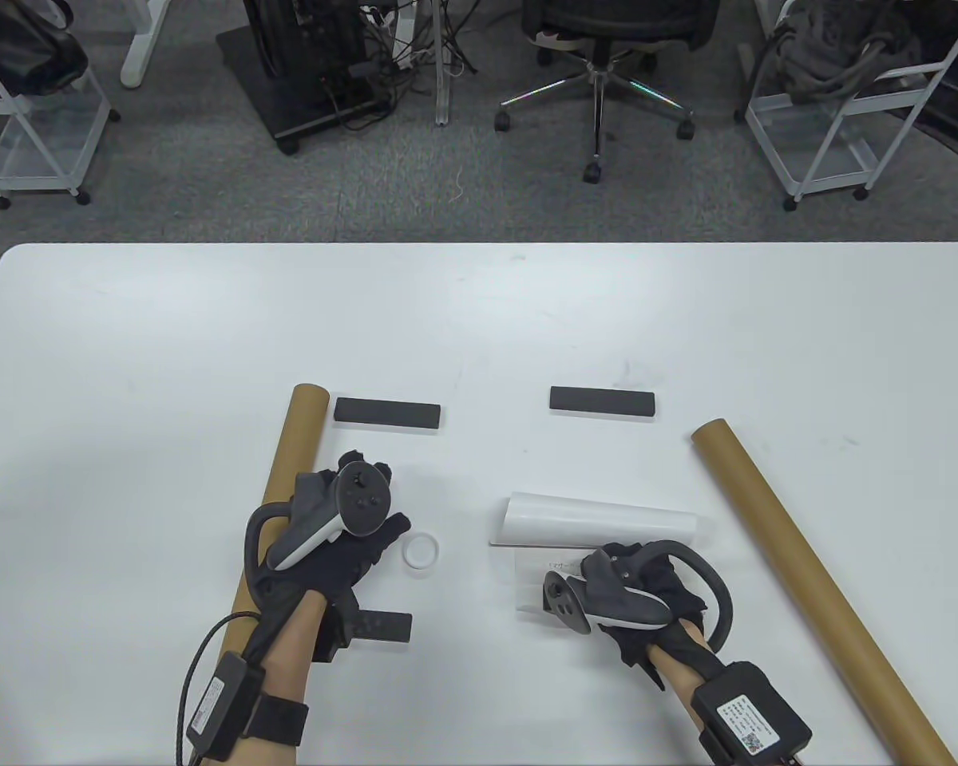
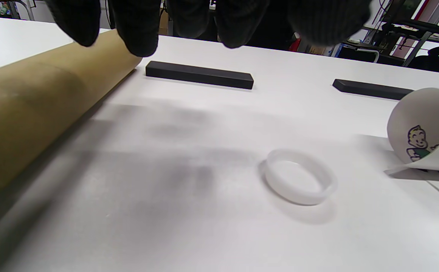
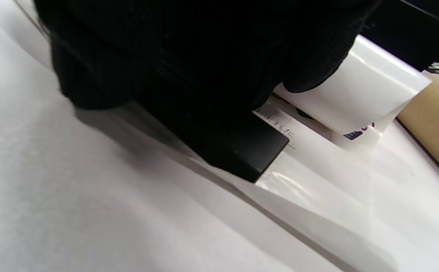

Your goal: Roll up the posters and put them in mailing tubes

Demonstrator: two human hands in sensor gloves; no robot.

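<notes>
Right hand fingers clenched on poster roll; left hand fingers relaxed, apart.

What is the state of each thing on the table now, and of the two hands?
Poster: partly rolled, near edge flat on the table.
Left tube: lying down.
Right tube: lying down, far end open.
White ring cap: off, lying flat on the table.
Far black bars: lying flat, untouched.
Left hand: over the table, holding nothing.
Right hand: on the poster.

floor: grey carpet | office chair | white carts
</notes>
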